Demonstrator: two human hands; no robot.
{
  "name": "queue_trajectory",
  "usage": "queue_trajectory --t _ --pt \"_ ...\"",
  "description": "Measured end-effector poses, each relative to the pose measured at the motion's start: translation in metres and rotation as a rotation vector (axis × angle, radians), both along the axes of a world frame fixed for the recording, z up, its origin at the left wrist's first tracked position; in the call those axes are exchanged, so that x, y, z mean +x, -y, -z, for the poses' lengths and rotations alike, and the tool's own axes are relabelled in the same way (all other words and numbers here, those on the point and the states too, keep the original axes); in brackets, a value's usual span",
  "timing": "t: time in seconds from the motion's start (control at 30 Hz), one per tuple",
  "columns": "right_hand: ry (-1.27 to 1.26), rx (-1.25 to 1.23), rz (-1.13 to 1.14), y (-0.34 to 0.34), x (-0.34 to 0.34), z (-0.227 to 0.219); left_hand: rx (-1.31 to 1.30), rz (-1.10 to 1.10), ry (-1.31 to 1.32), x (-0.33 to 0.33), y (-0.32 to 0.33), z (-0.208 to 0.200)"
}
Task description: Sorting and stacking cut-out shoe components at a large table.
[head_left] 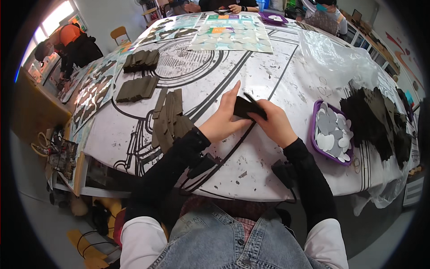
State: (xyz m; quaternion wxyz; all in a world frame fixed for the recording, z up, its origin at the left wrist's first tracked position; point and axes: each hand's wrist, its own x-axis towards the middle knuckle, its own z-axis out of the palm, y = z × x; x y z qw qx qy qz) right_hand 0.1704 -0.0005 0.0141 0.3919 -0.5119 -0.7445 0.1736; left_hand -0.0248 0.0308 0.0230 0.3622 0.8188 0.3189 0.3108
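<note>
A dark, flat piece point(246, 106), of what looks like fabric or foam, is between my hands above the table. My right hand point(274, 120) pinches its right end. My left hand point(224, 117) holds the left side, the thumb along the near edge and the index finger stretched upward. A narrow flap of the dark material sticks up near my right fingers. Close to my left forearm lie loose dark brown strips point(169, 117) in an uneven pile. Beyond them are two neater stacks, a nearer stack point(137, 88) and a farther stack point(141, 60).
Right of my hands stands a purple basket point(314, 130) of white and grey rounded pieces. Dark material point(368, 117) is heaped beside it, and clear plastic point(333, 56) lies beyond. Patterned sheets point(230, 36) spread across the far table point(268, 170). Other people point(71, 42) work around it.
</note>
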Motion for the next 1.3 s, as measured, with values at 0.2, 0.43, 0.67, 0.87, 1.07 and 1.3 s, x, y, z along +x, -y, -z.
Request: queue_trajectory --t 0.2,0.43,0.67,0.87,1.07,1.3 --pt "-0.097 -0.068 -0.015 -0.004 0.007 0.008 -0.263 0.036 0.092 -0.006 -0.022 0.037" --pt "-0.309 0.063 0.019 -0.01 0.013 0.014 -0.203 0.02 0.136 -0.003 -0.016 0.032" --pt "-0.125 -0.062 0.079 -0.01 0.023 0.006 -0.026 0.061 0.028 -0.008 -0.017 0.03" --pt "-0.218 -0.391 -0.195 0.002 0.01 -0.003 -0.043 -0.048 0.051 -0.009 -0.016 0.03" --pt "0.306 0.154 -0.124 0.007 0.005 -0.002 0.427 0.032 -0.168 -0.005 -0.008 0.021" --pt "0.248 -0.004 -0.073 0.003 0.007 0.009 0.119 -0.189 0.112 -0.003 -0.013 0.034"
